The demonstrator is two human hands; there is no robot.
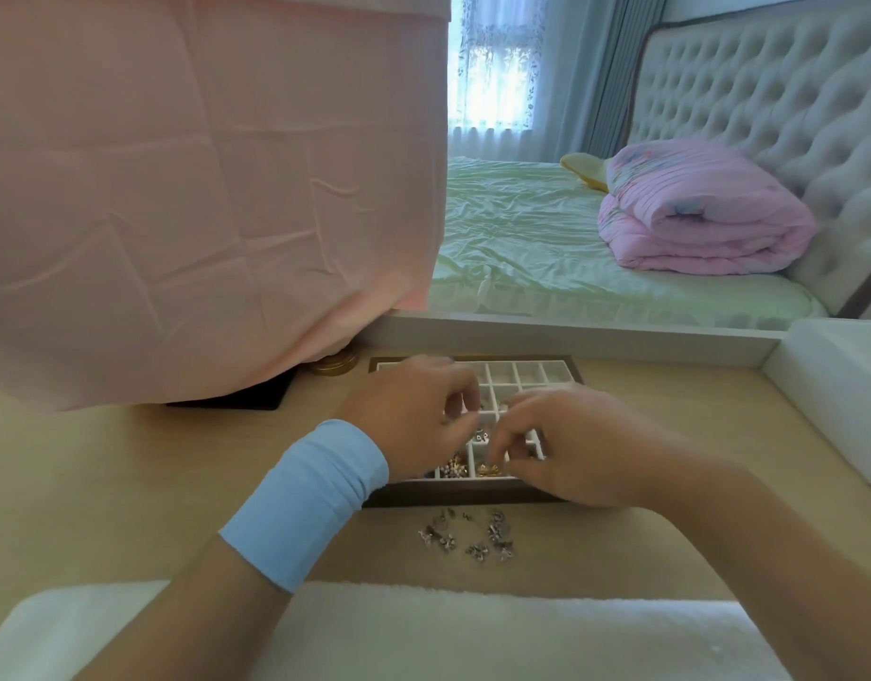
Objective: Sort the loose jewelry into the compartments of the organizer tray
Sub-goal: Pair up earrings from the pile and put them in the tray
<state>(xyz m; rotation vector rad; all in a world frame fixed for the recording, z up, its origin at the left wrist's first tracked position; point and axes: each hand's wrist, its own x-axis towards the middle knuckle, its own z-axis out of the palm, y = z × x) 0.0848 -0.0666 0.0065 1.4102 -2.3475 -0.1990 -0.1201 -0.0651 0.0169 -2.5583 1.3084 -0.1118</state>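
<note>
While both hands hang over the tray (pixel 438 499) at mid-frame, open tabletop (pixel 128 474) lies mainly to its left and right. Toward the upper left a pink cloth (pixel 202 189) hangs low. Its hem is near the tray's far left corner, and a gold tin (pixel 336 362) is tucked under it. At right a white block (pixel 836 400) borders the tabletop, well apart from the tray. Along the bottom edge a white towel (pixel 472 626) lies under the forearms.

Between towel and tray, the loose jewelry (pixel 467 535) lies scattered just beside the tray's near rim: small silvery, dark-flecked pieces, too small to tell apart. The tray has a dark wooden frame and white dividers forming small cells. Its near cells hold a gold piece (pixel 490 469) and a pale beaded one (pixel 454 468).

The left hand (pixel 413 420), with a blue wristband (pixel 308 503), curls its fingers over the tray's middle. The right hand (pixel 576 449) bunches its fingertips narrowly above the gold piece. Whether either grip holds anything cannot be told.
</note>
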